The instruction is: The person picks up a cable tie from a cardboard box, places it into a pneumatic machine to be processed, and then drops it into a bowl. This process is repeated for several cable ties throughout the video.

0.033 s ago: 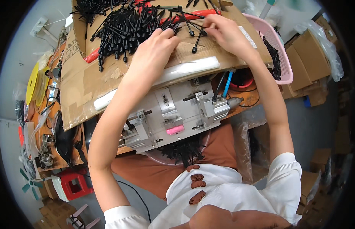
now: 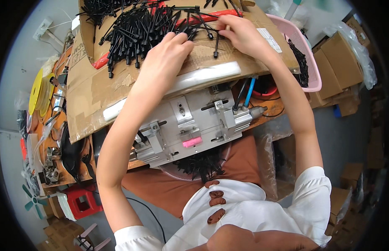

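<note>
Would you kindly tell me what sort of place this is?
Probably a small assembly workshop: there's a metal fixture, a heap of black parts on cardboard, and a pink basket.

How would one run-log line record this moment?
Left hand: at pile of black parts | Right hand: at single black part, grip unclear | Nearby: metal fixture

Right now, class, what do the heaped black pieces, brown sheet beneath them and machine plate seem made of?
Black pieces: probably plastic, satin, from soft highlights. Brown sheet: cardboard, matte, with torn surface patches. Machine plate: likely metal, perhaps aluminium, given its dull silver-grey face.
</note>
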Demonstrator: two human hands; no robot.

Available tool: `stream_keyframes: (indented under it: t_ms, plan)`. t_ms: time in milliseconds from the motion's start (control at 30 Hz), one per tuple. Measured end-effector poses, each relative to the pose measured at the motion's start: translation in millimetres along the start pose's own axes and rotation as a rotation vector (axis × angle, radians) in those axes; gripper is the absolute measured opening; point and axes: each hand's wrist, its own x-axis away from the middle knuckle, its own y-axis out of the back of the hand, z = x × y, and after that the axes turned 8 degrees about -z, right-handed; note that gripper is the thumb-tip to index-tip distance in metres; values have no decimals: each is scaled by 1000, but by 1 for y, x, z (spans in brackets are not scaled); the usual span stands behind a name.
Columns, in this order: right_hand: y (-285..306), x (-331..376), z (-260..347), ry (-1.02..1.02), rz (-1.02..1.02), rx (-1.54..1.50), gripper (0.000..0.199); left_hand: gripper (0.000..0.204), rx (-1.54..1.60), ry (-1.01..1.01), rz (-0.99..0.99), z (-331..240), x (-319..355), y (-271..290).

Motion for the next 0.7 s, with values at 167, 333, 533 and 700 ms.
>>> stream_keyframes:
  t_ms: [167, 333, 533, 700]
  plan:
    - [-16, -26, 23, -16, 185, -129, 12, 18, 298, 141, -25, 24, 32, 26]
    - [6, -26, 63, -152, -89, -224, 12, 16, 939, 611, -94, 46, 44, 50]
    - [12, -7, 106, 103, 134, -483, 27, 27, 969, 482, -137, -2, 47, 60]
    - [44, 28, 84, 115, -108, -102, 18, 41, 924, 398, -183, -13, 45, 49]
